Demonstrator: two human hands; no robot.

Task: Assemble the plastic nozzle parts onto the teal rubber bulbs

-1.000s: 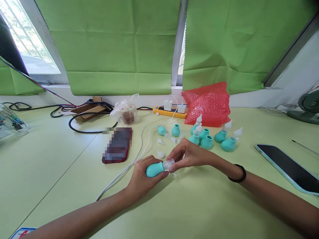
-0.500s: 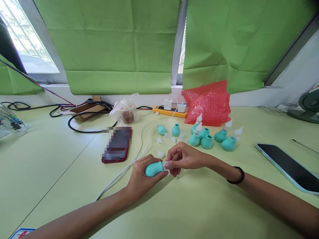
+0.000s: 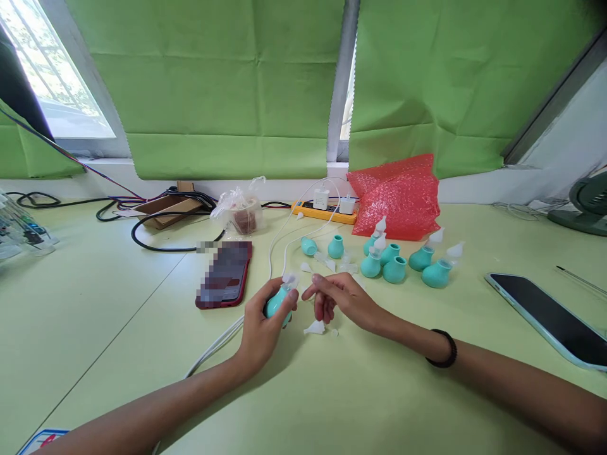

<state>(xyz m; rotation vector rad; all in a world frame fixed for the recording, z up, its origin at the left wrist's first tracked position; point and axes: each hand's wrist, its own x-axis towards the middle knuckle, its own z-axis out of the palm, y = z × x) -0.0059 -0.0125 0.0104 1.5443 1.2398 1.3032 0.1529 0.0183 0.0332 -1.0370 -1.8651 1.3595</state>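
Observation:
My left hand (image 3: 265, 322) is wrapped round a teal squeeze bulb (image 3: 276, 303), like that of a nasal aspirator. A clear collar (image 3: 290, 279) sits on its neck, tilted up and to the right. Just right of it, my right hand (image 3: 339, 297) hovers with the index finger stretched out and the other fingers loosely bent; nothing shows in it. Below its fingertips a white cone-shaped tip (image 3: 314, 327) lies on the table beside a small pale disc (image 3: 335, 332). Behind the right hand are loose white and clear pieces (image 3: 348, 268), partly hidden.
Several teal bulbs (image 3: 394, 270) stand at the back right, some with white tips. Behind them are a red bubble-wrap bag (image 3: 396, 199) and an orange power strip (image 3: 303, 210). Phones lie left (image 3: 225, 275) and right (image 3: 545, 316). White cables (image 3: 215, 349) run under my left forearm.
My left hand has turned the bulb more upright and moved slightly left. My right hand has let go of the collar end and drawn away. The white tip and disc now show on the table.

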